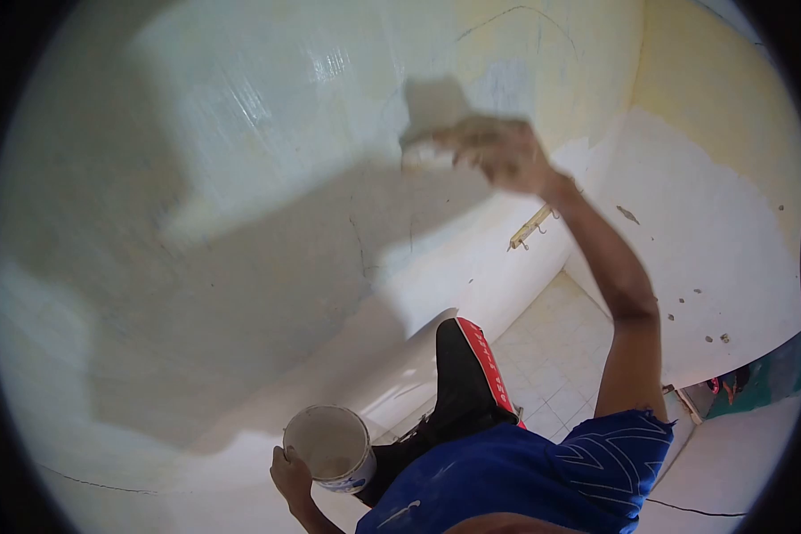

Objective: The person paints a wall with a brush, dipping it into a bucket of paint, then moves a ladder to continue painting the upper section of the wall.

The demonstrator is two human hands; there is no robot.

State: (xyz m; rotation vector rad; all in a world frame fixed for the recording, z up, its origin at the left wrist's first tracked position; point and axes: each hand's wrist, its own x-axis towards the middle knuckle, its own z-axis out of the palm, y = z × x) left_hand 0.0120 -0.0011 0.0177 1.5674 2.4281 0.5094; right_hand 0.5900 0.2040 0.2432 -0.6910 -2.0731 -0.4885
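Note:
My left hand [292, 479] grips the rim of a white bucket [354, 476] at the lower middle, its thumb hooked over the edge. The bucket tilts so that its pale, smeared inside shows. My right hand [505, 158] is raised against the wall [267, 187], its fingers curled and smeared by motion. Something thin seems to stick out to the left of those fingers, too blurred to name. Wet, shiny streaks mark the pale greenish wall to the left of this hand.
A hook rail [531, 228] is fixed to the wall below my right hand. Yellowish old paint [730, 98] borders white patches at the upper right. My bent leg [463, 374] in black and red trousers is near the wall. Floor tiles [552, 356] show below.

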